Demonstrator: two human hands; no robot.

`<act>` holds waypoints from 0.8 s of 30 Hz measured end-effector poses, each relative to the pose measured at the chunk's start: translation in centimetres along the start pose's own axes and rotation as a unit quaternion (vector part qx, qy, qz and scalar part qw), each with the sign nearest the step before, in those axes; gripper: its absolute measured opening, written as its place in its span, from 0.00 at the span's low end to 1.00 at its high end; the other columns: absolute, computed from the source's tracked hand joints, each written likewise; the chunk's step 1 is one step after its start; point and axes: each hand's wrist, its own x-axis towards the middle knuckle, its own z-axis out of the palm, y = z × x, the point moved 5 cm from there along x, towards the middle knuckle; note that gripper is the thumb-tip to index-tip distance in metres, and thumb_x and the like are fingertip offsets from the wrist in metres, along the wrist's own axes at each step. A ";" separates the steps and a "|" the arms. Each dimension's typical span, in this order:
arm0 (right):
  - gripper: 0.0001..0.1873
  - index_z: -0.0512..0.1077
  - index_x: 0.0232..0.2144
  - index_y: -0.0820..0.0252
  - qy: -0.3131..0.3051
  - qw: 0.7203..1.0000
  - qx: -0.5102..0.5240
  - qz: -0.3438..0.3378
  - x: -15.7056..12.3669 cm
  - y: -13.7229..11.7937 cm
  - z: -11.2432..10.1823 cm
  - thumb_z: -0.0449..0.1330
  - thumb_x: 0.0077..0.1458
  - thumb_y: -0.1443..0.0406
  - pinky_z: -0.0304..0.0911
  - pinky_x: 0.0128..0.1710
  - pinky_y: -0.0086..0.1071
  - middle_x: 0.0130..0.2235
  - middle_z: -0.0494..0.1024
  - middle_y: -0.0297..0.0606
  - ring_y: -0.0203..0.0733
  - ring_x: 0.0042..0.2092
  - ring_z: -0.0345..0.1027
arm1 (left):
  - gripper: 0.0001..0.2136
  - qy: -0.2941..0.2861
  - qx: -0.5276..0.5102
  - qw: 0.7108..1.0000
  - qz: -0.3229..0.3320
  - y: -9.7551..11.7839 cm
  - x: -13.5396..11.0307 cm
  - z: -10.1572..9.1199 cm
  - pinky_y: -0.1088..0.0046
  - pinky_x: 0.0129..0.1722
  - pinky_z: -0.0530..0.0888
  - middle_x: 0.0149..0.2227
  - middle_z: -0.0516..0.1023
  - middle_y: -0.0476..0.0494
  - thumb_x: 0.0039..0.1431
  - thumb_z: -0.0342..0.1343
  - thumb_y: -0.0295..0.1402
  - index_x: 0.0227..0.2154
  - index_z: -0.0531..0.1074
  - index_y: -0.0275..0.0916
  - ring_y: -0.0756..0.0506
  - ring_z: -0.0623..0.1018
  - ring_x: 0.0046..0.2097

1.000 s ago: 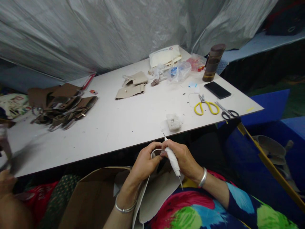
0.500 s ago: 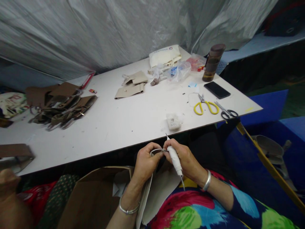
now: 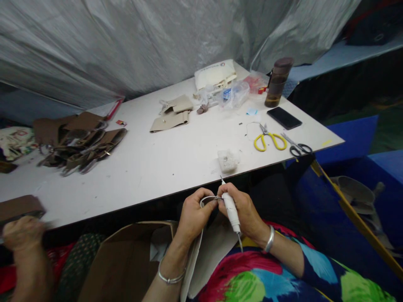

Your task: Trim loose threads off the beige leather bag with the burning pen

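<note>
My left hand is closed, pinching a thin pale strap that curves up between thumb and fingers. A cream-coloured flat piece hangs below it, over my lap. My right hand is closed around a white-wrapped hand tool with a thin metal point at each end. Its fingertips meet those of my left hand at the end of the strap; the exact contact there is hidden. Just beyond the tool's upper tip, a small whitish block rests at the table edge.
On the white table lie yellow-handled scissors, black-handled scissors, a phone, a bottle, beige pieces and a brown pile. A cardboard box stands below. Another person's hand is at left.
The other person's hand at the left has moved up and right onto the brown piece at the table edge. My own hands keep nearly the same pose; the view has shifted slightly.
</note>
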 end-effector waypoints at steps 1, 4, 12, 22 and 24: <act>0.07 0.69 0.41 0.56 0.002 1.000 -0.001 -0.001 0.0 0.0 0.0 0.60 0.62 0.71 0.55 0.30 0.25 0.29 0.68 0.25 0.31 0.28 0.60 | 0.05 -0.005 0.004 1.000 0.003 0.1 0.0 0.0 0.72 0.37 0.69 0.30 0.78 0.51 0.53 0.63 0.34 0.31 0.76 0.38 0.47 0.75 0.34; 0.07 0.69 0.41 0.56 0.001 1.000 -0.001 -0.006 -0.1 0.2 -0.1 0.59 0.62 0.71 0.56 0.31 0.25 0.30 0.69 0.26 0.31 0.29 0.61 | 0.05 -0.015 0.016 1.000 0.005 0.3 0.2 0.1 0.71 0.39 0.70 0.31 0.79 0.50 0.53 0.63 0.34 0.31 0.76 0.39 0.46 0.76 0.35; 0.08 0.68 0.42 0.56 -0.004 0.999 -0.025 -0.019 0.0 0.0 -0.2 0.57 0.63 0.73 0.55 0.30 0.26 0.32 0.70 0.29 0.32 0.29 0.60 | 0.05 -0.011 0.039 0.999 0.000 -0.1 0.5 0.6 0.71 0.39 0.70 0.31 0.78 0.51 0.54 0.62 0.34 0.31 0.76 0.39 0.47 0.75 0.35; 0.10 0.68 0.45 0.56 -0.035 0.999 0.037 0.017 0.3 0.2 -1.3 0.56 0.63 0.72 0.60 0.32 0.24 0.34 0.73 0.28 0.32 0.31 0.66 | 0.08 0.004 0.001 0.999 -0.038 -0.6 0.5 0.5 0.72 0.34 0.67 0.27 0.76 0.52 0.51 0.66 0.38 0.29 0.76 0.38 0.49 0.71 0.30; 0.12 0.67 0.45 0.56 -0.032 0.998 0.050 0.023 0.4 0.1 -1.6 0.57 0.61 0.74 0.61 0.33 0.24 0.35 0.75 0.29 0.32 0.31 0.67 | 0.09 0.005 0.002 0.999 -0.037 -0.7 0.5 0.4 0.72 0.34 0.67 0.27 0.76 0.52 0.51 0.66 0.37 0.29 0.76 0.39 0.49 0.72 0.31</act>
